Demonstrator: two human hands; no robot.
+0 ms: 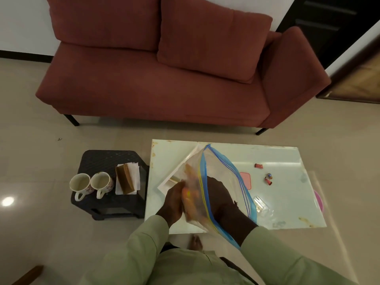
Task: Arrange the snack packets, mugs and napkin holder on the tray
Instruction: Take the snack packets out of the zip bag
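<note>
Head view: left hand (pixel 174 199) grips the zip bag (pixel 226 167) from outside; right hand (pixel 220 192) is inside, its grasp hidden. Hold the bag steady and draw the snack packets (pixel 190 199) out toward the tray (pixel 164 185) at 10 o'clock.

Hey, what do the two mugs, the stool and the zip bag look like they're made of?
Mugs: probably glazed ceramic, going by the glossy white walls with a small floral print.
Stool: looks like moulded plastic, matte black, with a woven pattern pressed into its top.
Bag: thin clear plastic film, creased and see-through, with a blue zip strip.
</note>
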